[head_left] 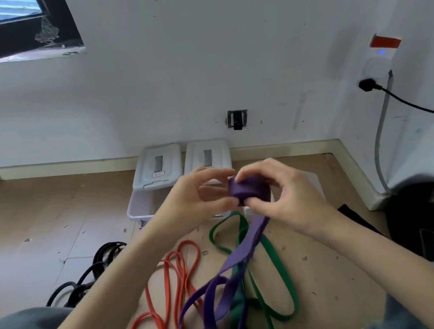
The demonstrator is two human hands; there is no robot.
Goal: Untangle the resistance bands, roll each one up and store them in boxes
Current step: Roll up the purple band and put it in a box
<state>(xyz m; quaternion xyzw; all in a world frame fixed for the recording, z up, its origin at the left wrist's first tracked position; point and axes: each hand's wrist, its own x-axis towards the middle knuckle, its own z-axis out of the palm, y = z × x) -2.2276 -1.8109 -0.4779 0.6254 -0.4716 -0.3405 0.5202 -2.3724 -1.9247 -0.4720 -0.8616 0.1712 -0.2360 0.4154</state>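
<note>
Wooden floor (36, 217) is seen beneath white boxes (143, 205) by the wall, with loose bands spread nearer. A soft, springy purple band (235, 262) is being rolled; its coil (248, 189) is pinched by the left hand (200, 194) and right hand (284, 196), best gripped across the edges.

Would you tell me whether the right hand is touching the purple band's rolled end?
Touching. The head view shows the right hand with thumb and fingers curled around the purple band at its rolled end.
</note>
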